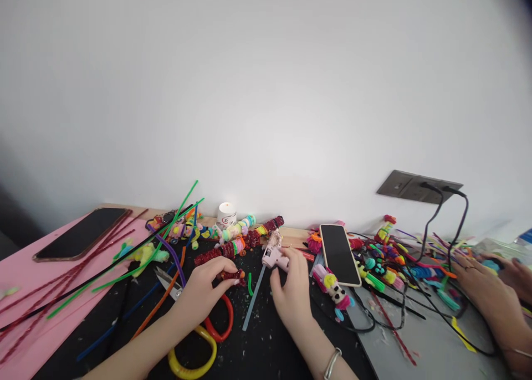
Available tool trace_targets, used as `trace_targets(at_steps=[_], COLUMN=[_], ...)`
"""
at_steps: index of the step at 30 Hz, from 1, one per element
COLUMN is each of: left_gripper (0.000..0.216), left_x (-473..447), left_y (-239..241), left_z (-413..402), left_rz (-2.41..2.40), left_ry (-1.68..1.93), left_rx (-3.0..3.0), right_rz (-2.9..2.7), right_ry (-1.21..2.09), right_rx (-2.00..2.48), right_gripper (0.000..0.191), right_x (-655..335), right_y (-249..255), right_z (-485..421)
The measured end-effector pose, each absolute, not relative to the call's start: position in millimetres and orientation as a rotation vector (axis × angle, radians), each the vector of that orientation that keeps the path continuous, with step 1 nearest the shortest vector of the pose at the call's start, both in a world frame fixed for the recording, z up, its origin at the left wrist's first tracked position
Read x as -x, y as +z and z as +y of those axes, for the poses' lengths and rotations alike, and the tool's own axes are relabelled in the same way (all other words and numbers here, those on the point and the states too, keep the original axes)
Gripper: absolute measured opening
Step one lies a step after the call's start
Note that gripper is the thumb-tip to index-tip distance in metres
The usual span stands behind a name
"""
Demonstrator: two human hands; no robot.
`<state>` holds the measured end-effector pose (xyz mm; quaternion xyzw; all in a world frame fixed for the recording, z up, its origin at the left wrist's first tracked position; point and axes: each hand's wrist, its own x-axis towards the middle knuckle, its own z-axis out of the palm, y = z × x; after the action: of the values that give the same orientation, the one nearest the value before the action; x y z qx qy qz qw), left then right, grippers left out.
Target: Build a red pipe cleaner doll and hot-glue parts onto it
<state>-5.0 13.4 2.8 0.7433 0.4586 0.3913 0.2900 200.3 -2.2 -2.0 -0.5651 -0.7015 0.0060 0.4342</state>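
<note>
Nearest me: scissors w/ yellow + red loop handles lie on the black mat, partly under my left forearm. Silver bangle on my right wrist.

My left hand is curled, thumb + fingertips pinched on a short red fuzzy piece, low over the mat, center-left of the table. My right hand sits just beside it to the right, fingers folded over the handle of the pink glue gun, which rests on the mat. A pale glue stick runs from the gun back toward me, between both hands. A small green bit lies next to it.

Left of my left hand: loose pipe cleaners in orange, purple, blue, green, fanned across the mat edge. Beyond them is a pink sheet w/ dark red stems and a dark phone lying flat.

Right of the gun: second phone, screen up, ringed by bright fuzzy bits. At the far right, another person's hands rest among colored pieces + black cables.

Farthest: a row of wrapped fuzzy figures, a lit white candle by the wall, and a wall socket w/ two plugs in.
</note>
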Motion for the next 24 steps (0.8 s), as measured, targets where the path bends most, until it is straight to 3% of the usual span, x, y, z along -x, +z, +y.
trace_targets(at_steps=[6,14,24], left_gripper=[0.003,0.003,0.007], left_x=[7,7,7], left_y=[0,0,3], left_z=[13,13,14], left_rz=[1.209,1.216,1.260], left_ry=[1.121,1.144,1.080], left_rx=[-1.998,-1.987,-1.949], right_rz=[-1.746,-1.764,-1.559], right_ry=[-0.079,0.033,0.312], right_rx=[1.919,1.997,1.702], right_gripper=[0.056,0.047,0.030], right_x=[-216,-221,-225], right_y=[-12,-9,-9], right_z=[13,17,20])
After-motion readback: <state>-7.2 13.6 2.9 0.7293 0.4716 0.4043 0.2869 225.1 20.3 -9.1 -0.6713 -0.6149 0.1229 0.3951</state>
